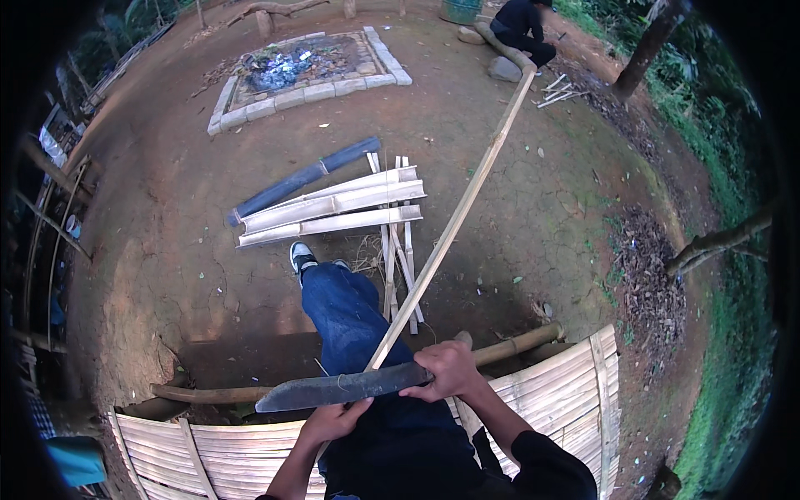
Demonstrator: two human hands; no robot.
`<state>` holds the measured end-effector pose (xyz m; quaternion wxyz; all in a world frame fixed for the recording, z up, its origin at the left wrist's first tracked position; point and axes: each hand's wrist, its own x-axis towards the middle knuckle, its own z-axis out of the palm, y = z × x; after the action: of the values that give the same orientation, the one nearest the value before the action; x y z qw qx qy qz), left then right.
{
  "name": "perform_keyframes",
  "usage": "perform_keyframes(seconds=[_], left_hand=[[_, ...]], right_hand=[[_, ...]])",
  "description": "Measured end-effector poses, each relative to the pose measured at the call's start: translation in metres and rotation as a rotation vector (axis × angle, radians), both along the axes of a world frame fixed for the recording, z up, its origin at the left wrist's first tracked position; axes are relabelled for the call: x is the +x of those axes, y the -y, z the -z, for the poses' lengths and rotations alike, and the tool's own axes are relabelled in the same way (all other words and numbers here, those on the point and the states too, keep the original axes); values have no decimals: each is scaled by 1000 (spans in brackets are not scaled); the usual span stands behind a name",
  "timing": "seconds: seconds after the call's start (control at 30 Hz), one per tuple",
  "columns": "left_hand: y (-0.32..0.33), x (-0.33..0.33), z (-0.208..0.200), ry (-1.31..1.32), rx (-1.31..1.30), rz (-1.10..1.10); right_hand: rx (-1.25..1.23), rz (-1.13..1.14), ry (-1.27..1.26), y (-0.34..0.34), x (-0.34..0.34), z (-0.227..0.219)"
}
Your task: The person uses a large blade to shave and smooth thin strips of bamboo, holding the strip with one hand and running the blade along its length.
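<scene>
My right hand [446, 371] is wrapped round the handle of a machete [342, 389], whose dark, broad blade points left across my lap. Under the blade, my left hand [333, 421] grips the near end of a long, pale bamboo strip [454, 225]. The strip slants away to the far right, its far end near a log. The blade lies across the strip close to my left fingers; whether its edge cuts into the strip is hidden. My leg in blue jeans [342, 308] stretches out to the left of the strip.
Split bamboo halves [333, 202] and a dark bamboo pole [304, 179] lie ahead on thin strips [389, 275]. Beyond is a stone-edged fire pit [308, 93]. A person [521, 32] crouches far right beside a log [504, 46]. Around me is a bamboo-slat seat [550, 400].
</scene>
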<state>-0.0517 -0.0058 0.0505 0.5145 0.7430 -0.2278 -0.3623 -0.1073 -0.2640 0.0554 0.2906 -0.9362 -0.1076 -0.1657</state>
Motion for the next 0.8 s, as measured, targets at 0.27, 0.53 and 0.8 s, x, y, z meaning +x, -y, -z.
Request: perform_keyframes(seconds=[0.27,0.53,0.8], left_hand=[[9,20,-15,-32,39,156],[5,5,-11,48,-69,77],[3,19,-22,28,-50,73]], right_hand=[[106,15,-97,-23,-1,3],[7,35,-12,-26,4,-4],[-88,240,-20,18,7,12]])
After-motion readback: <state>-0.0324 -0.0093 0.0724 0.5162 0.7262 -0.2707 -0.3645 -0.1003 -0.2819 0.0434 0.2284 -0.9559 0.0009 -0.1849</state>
